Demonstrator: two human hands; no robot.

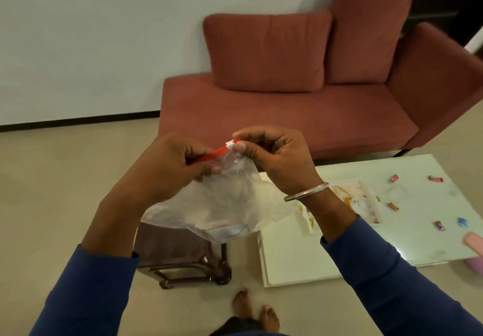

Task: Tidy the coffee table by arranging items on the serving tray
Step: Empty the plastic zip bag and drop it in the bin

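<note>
I hold a clear plastic zip bag [222, 205] with a red zipper strip up in front of me, above the floor. My left hand [177, 165] grips the strip's left part. My right hand [271, 155] pinches the white slider at the strip's right end. Something pale lies in the bottom of the bag. To the right, on the white coffee table [300, 262], lies a white serving tray [371, 202] with a printed pattern, partly hidden by my right forearm. Several small wrapped candies [394, 178] are scattered on the table right of the tray.
A pink sofa [287, 116] with a cushion stands behind the table against the white wall. A dark brown stool [183, 260] sits on the floor under the bag. A pink object [474, 241] pokes in at the table's right edge. My bare feet [254, 309] are below.
</note>
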